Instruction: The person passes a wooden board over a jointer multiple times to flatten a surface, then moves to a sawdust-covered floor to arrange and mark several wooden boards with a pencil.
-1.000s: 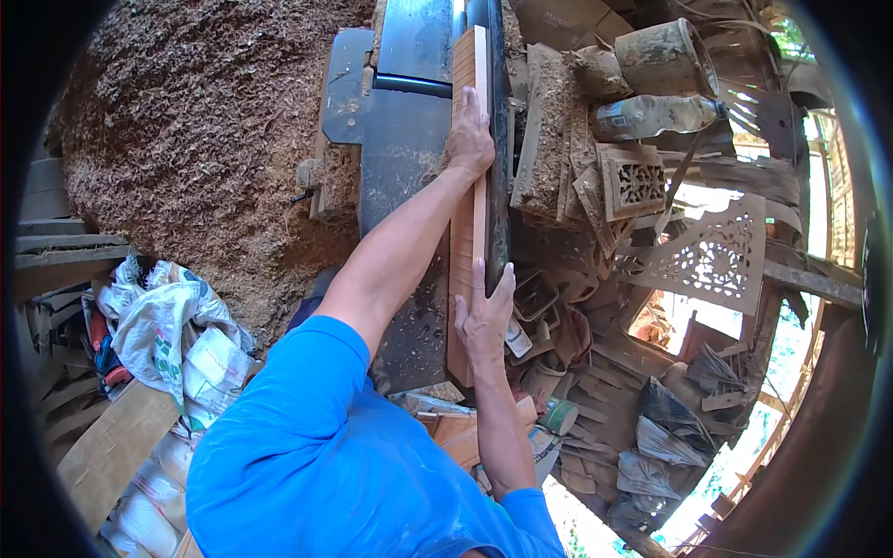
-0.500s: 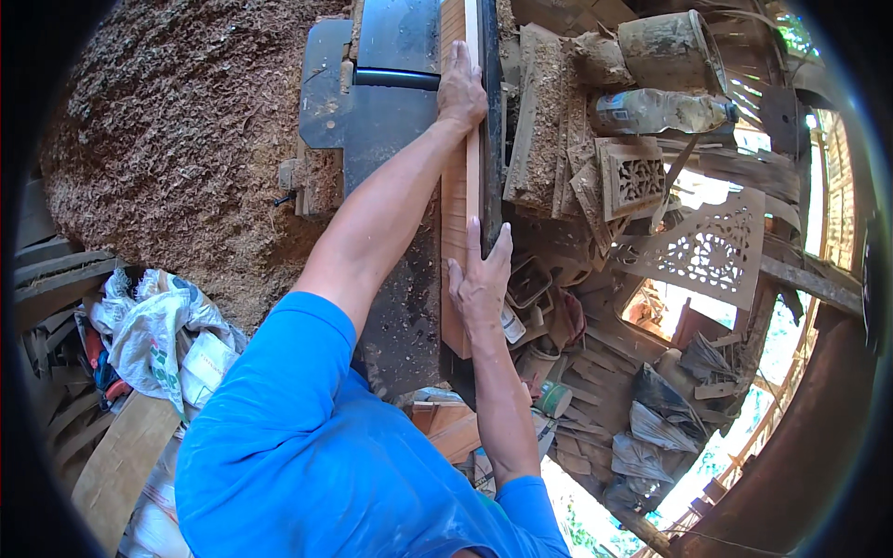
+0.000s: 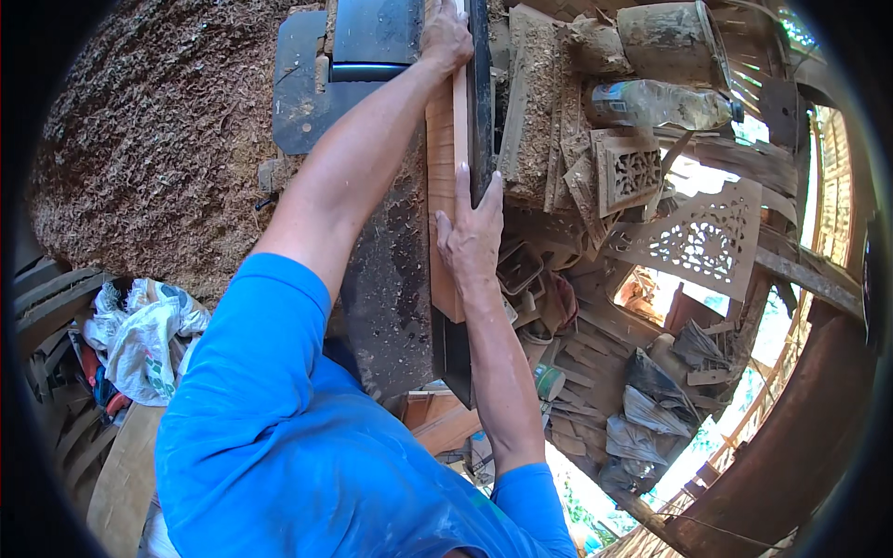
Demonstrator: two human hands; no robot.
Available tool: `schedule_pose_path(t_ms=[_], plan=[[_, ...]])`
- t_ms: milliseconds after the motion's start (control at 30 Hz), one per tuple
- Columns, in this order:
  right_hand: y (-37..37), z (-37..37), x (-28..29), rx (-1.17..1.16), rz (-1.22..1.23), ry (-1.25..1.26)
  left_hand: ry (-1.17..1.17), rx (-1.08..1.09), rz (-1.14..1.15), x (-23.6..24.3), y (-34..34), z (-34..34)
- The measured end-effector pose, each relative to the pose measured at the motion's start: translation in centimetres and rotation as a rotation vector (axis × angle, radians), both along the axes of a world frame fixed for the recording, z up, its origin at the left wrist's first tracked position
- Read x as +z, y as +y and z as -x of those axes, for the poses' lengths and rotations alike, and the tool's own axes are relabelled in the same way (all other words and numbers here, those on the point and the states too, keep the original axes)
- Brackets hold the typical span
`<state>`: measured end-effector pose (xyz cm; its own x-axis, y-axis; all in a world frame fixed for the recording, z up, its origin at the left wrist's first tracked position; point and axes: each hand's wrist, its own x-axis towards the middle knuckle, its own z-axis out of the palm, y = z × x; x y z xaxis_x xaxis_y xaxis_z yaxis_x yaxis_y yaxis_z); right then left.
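Observation:
A long reddish wooden board (image 3: 446, 158) lies lengthwise on a dark metal machine table (image 3: 395, 279), its right edge against an upright dark fence (image 3: 480, 102). My left hand (image 3: 446, 35) presses flat on the board's far end near the top of the view. Near the board's near end, my right hand (image 3: 473, 234) rests on it with fingers spread, touching both board and fence. Both arms wear blue sleeves.
A big heap of sawdust and shavings (image 3: 158, 130) fills the left. To the right lie a clear plastic bottle (image 3: 656, 104), carved fretwork panels (image 3: 693, 237), wood scraps and a dusty pot (image 3: 665, 33). White sacks (image 3: 139, 335) and planks sit at lower left.
Both hands and the board have slid farther away along the machine table; the left hand has reached the top edge of the view.

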<state>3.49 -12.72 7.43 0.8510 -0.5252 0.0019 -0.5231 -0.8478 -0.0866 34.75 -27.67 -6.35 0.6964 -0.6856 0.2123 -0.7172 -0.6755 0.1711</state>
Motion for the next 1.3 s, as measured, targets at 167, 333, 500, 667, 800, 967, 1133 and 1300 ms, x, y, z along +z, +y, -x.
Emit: schedule_pose_path(t_ms=[167, 333, 500, 667, 800, 967, 1133, 1300], plan=[[-1.2, -3.2, -0.9, 0.017, -0.005, 0.004, 0.688, 0.020, 0.646, 3.1, 3.0, -5.1], [-2.6, -6.3, -1.5, 0.038, 0.087, 0.040, 0.393, -0.180, 1.067, 8.9, 8.5, -3.9], [-5.3, -9.3, -1.4, 0.049, 0.138, 0.008, 0.463, -0.322, 1.112, 12.1, 20.4, 7.2], [-6.9, -13.5, -1.8, 0.095, 0.133, -0.007, 0.585, -0.362, 0.960, 8.2, 31.0, 16.8], [-7.8, -14.9, -2.3, 0.100, 0.140, 0.012, 0.629, -0.463, 0.844, 6.3, 34.0, 20.1], [-8.9, -16.7, -2.1, 0.100, 0.113, 0.038, 0.583, -0.621, 0.707, 5.3, 34.4, 21.1], [-10.1, -19.5, -1.7, 0.085, 0.106, 0.058, 0.609, -0.598, 0.723, 5.2, 34.3, 21.1], [-11.9, -22.7, -1.8, 0.064, 0.100, 0.053, 0.604, -0.588, 0.720, 5.3, 34.2, 21.0]])
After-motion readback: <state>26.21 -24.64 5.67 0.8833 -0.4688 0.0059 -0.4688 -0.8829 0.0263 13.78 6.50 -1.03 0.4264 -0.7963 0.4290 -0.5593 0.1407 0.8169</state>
